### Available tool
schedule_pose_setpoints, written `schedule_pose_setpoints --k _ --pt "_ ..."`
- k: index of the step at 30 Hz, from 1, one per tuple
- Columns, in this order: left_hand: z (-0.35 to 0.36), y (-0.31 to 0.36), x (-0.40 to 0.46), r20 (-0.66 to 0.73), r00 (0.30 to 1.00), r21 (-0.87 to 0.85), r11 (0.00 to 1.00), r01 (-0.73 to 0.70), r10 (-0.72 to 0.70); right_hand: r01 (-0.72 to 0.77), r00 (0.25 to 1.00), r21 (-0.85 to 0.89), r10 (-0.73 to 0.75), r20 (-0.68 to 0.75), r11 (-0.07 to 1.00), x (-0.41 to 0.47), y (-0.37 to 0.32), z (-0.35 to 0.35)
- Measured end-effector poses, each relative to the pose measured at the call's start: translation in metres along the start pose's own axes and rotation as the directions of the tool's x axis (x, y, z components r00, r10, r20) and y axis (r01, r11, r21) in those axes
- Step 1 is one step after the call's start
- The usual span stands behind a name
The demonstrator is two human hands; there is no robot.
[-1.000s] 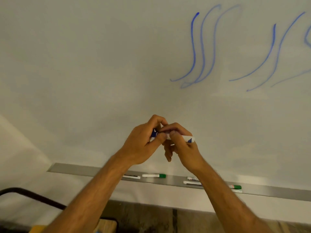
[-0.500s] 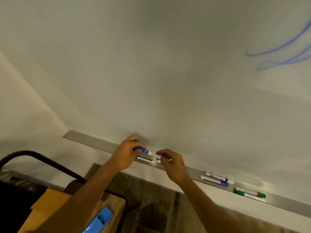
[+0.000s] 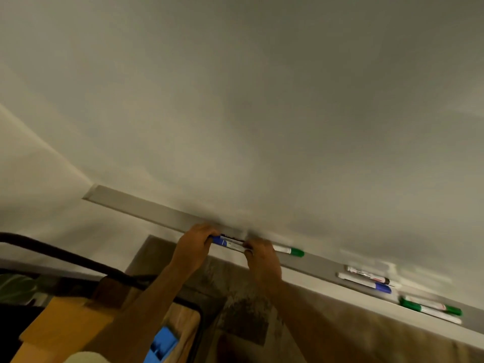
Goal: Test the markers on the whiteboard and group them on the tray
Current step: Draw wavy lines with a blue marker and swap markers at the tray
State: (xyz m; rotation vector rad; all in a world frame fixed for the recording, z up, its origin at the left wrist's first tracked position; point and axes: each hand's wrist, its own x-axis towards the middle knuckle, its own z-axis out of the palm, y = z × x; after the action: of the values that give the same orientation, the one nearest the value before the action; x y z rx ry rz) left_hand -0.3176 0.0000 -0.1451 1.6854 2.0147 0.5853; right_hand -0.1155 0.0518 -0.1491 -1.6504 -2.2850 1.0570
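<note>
A grey tray (image 3: 136, 205) runs along the foot of the whiteboard (image 3: 262, 113). My left hand (image 3: 195, 241) grips the blue-capped end of a blue marker (image 3: 226, 243) at the tray. My right hand (image 3: 262, 254) touches its other end, beside a dark marker (image 3: 231, 237) lying just behind. A green-capped marker (image 3: 289, 250) lies on the tray just right of my right hand. Farther right lie a black marker (image 3: 368, 275), a second blue marker (image 3: 365, 283) and two green markers (image 3: 432, 309).
A wooden chair with a black frame (image 3: 65, 258) and an orange-brown seat (image 3: 62, 323) stands at lower left, with a blue plastic thing (image 3: 161, 345) on it. Dark patterned floor (image 3: 241, 310) shows below the tray. The tray's left part is bare.
My hands dropped from capping the blue marker in front of the board down to the tray. The view swung left and down, so the blue scribbles left the frame.
</note>
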Motion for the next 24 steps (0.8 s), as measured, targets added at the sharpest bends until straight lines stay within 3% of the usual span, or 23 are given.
schedule_pose_setpoints --k 11,17,21,24 --pt "0.016 -0.002 0.0 -0.025 0.999 0.139 0.989 -0.042 0.045 0.089 0.996 -0.128 -0.088 0.012 0.988 -0.004 0.011 0.003" --pt "0.025 0.036 0.0 -0.072 0.989 0.081 0.989 -0.126 0.132 -0.01 0.987 -0.108 -0.007 -0.158 0.994 -0.017 0.04 -0.034" --pt "0.048 0.079 0.01 0.028 0.988 0.022 0.988 -0.151 0.15 -0.033 0.999 -0.215 0.025 -0.04 0.976 -0.023 0.066 -0.057" --pt "0.068 0.102 0.021 0.099 0.991 0.098 0.99 -0.104 0.094 -0.041 0.999 -0.269 0.044 0.004 0.962 -0.02 0.075 -0.063"
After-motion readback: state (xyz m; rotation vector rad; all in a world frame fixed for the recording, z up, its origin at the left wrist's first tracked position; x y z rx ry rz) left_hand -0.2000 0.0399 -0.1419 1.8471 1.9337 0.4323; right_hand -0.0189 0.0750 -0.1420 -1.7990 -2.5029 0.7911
